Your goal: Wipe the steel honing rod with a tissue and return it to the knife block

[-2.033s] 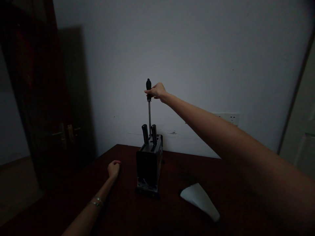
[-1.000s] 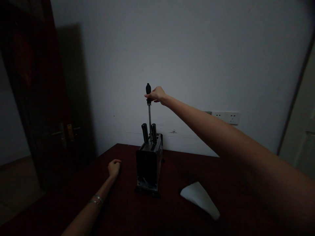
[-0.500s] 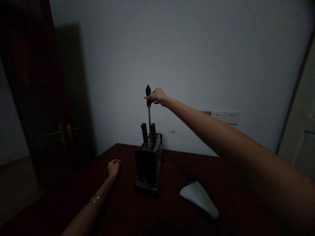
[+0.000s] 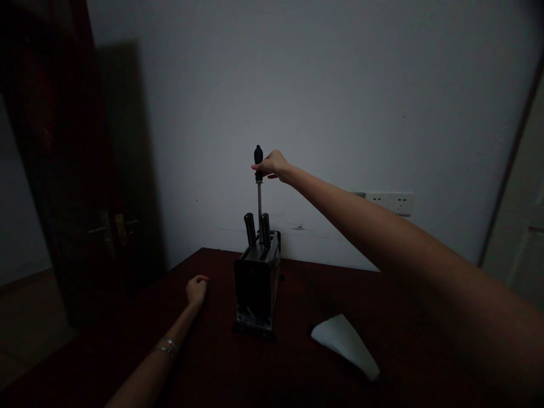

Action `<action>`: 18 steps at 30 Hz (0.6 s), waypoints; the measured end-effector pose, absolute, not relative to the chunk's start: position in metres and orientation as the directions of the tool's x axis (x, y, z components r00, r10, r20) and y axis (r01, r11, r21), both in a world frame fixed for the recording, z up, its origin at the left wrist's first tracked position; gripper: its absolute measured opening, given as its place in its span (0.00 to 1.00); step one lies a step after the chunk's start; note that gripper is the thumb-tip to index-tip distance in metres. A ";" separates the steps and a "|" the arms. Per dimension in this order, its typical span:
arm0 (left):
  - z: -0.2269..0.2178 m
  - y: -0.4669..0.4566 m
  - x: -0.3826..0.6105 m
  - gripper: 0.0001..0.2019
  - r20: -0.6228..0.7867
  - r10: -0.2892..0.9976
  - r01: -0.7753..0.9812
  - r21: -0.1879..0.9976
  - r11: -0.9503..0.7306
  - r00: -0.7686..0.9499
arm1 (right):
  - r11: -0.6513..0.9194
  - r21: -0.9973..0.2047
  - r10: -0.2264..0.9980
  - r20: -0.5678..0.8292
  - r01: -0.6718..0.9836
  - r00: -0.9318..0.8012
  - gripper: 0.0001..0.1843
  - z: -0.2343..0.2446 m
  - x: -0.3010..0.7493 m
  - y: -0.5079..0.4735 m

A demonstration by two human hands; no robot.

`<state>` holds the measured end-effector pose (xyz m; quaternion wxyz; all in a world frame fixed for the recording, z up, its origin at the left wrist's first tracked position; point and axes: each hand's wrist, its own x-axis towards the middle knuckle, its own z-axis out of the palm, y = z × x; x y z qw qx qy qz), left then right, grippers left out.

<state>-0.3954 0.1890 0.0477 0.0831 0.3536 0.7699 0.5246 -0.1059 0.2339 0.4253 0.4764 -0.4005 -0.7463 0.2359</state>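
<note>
A dark metal knife block (image 4: 256, 294) stands on a dark red table (image 4: 297, 362). Two black knife handles (image 4: 257, 229) stick out of its top. My right hand (image 4: 272, 165) is raised above the block, closed on the black handle of a thin sharpening steel (image 4: 259, 195). The steel stands upright with its lower end at the block's top. My left hand (image 4: 196, 290) rests on the table left of the block, fingers curled in a loose fist, with a bracelet (image 4: 167, 345) on the wrist.
A white folded cloth or paper (image 4: 346, 344) lies on the table to the right of the block. A grey wall with a white socket strip (image 4: 391, 203) is behind. A dark wooden door (image 4: 63, 170) with brass handles stands at the left.
My right hand has lowered the steel a little from its highest point two seconds ago, and it holds about the same height over the last half second. My left hand stays put.
</note>
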 end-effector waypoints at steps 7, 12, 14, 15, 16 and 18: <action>0.044 0.192 -0.399 0.12 0.244 0.638 0.457 0.868 0.191 -0.730 | 0.578 -0.715 0.816 0.515 0.393 -0.262 0.13 0.422 -0.108 0.232; 0.043 0.193 -0.400 0.11 0.258 0.637 0.466 0.867 0.179 -0.726 | 0.572 -0.719 0.820 0.503 0.394 -0.274 0.12 0.419 -0.108 0.230; 0.043 0.193 -0.400 0.11 0.262 0.636 0.467 0.866 0.176 -0.725 | 0.567 -0.723 0.823 0.488 0.394 -0.289 0.11 0.418 -0.108 0.230; 0.043 0.193 -0.400 0.11 0.263 0.635 0.467 0.867 0.176 -0.726 | 0.564 -0.726 0.826 0.480 0.394 -0.297 0.11 0.417 -0.108 0.230; 0.043 0.193 -0.400 0.11 0.262 0.634 0.466 0.867 0.177 -0.728 | 0.559 -0.729 0.828 0.471 0.394 -0.304 0.11 0.417 -0.108 0.230; 0.043 0.193 -0.400 0.11 0.261 0.633 0.465 0.867 0.178 -0.729 | 0.547 -0.737 0.836 0.453 0.398 -0.311 0.12 0.416 -0.108 0.229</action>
